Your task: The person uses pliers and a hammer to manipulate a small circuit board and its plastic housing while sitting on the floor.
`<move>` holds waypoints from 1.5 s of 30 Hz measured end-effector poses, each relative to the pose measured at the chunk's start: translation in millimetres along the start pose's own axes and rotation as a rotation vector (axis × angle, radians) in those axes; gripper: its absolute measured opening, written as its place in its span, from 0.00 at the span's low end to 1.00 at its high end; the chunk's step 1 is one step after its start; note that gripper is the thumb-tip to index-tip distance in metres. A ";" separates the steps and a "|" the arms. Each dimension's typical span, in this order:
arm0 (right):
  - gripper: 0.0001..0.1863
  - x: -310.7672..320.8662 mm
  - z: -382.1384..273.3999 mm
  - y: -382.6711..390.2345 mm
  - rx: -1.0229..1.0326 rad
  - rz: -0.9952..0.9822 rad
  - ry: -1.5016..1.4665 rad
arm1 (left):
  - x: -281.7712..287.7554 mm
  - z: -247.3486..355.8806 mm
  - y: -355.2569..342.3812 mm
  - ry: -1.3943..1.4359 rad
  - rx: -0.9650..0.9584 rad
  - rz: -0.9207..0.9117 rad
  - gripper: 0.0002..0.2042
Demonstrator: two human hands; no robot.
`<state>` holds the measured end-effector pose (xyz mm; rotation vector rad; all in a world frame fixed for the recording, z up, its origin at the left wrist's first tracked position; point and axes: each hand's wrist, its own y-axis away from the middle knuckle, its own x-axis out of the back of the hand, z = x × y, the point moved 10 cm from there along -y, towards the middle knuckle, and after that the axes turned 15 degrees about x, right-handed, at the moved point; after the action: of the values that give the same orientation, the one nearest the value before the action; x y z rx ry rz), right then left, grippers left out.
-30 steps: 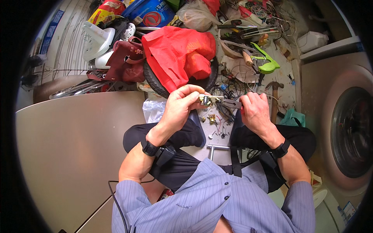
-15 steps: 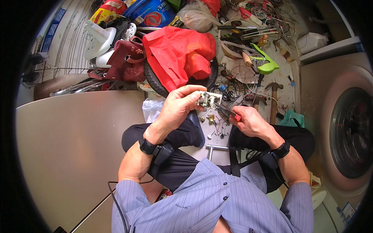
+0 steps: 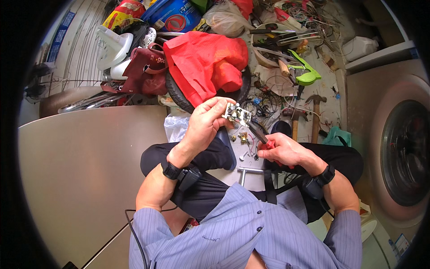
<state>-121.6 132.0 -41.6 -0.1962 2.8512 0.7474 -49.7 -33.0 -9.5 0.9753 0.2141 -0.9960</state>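
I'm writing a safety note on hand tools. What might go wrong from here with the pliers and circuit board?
The pliers in the right hand point toward the circuit board, close to the left hand; a slip might jab it.
The left hand pinches the board near one end, so it could twist out of that grip.
A dropped piece might get lost among the loose parts below.

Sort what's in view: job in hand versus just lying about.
Job in hand:
small circuit board, held by the left hand
red-handled pliers, held by the right hand

Lying about:
red cloth
maroon bag
rightmost hammer
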 end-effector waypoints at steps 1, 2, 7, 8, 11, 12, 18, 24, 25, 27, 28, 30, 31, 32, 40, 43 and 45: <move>0.12 -1.5 6.8 -0.5 0.006 0.000 -0.041 | -3.2 1.9 1.5 -0.039 -0.021 0.017 0.14; 0.12 -1.8 3.9 -0.6 0.008 0.001 -0.042 | -5.6 4.1 2.8 -0.078 -0.042 0.035 0.15; 0.13 8.6 0.9 -3.9 0.030 0.102 0.110 | -4.6 2.2 1.3 -0.124 -0.033 0.072 0.24; 0.13 8.5 4.1 -4.0 0.031 0.106 0.106 | -5.4 1.7 0.7 -0.128 -0.030 0.070 0.24; 0.14 13.1 -1.1 -5.1 0.122 0.140 0.188 | -7.1 0.8 -1.6 -0.156 -0.027 0.070 0.25; 0.14 15.4 -6.4 -4.4 0.129 0.133 0.249 | -8.3 0.1 -2.2 -0.140 -0.017 0.059 0.25; 0.12 28.3 -15.4 -2.5 0.232 0.198 0.495 | -16.9 0.3 -3.4 -0.125 -0.002 0.016 0.25; 0.14 24.1 -14.3 -3.1 0.196 0.131 0.503 | -16.2 -2.0 -5.0 -0.180 -0.005 0.046 0.23; 0.14 23.5 -12.6 -2.9 0.185 0.130 0.507 | -16.2 -2.6 -5.9 -0.184 -0.003 0.052 0.22; 0.13 23.1 -15.9 -1.5 0.197 0.147 0.467 | -14.0 -2.8 -6.5 -0.168 -0.004 0.058 0.22; 0.13 23.0 -17.7 -0.8 0.210 0.160 0.428 | -11.7 -3.0 -6.3 -0.151 -0.005 0.067 0.21; 0.13 21.9 -17.8 -0.4 0.215 0.149 0.402 | -10.6 -3.4 -6.3 -0.150 -0.009 0.065 0.20; 0.14 21.1 -18.0 -0.5 0.219 0.138 0.378 | -10.2 -3.3 -6.6 -0.149 -0.014 0.061 0.20; 0.14 21.3 -18.8 -0.7 0.219 0.138 0.377 | -8.8 -4.4 -7.1 -0.149 -0.014 0.062 0.20; 0.13 26.7 -14.9 -1.1 0.257 0.191 0.462 | -16.3 -4.5 -7.5 -0.170 -0.001 0.021 0.23; 0.15 24.5 -11.3 -0.9 0.169 0.121 0.465 | -15.8 -5.2 -9.3 -0.182 0.003 0.008 0.24; 0.15 25.1 -13.7 -0.5 0.156 0.113 0.486 | -14.3 -5.8 -8.8 -0.184 -0.002 0.015 0.24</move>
<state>-147.9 122.8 -35.4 -0.2221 3.3900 0.5525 -63.1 -21.4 -10.0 0.8766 0.0545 -1.0648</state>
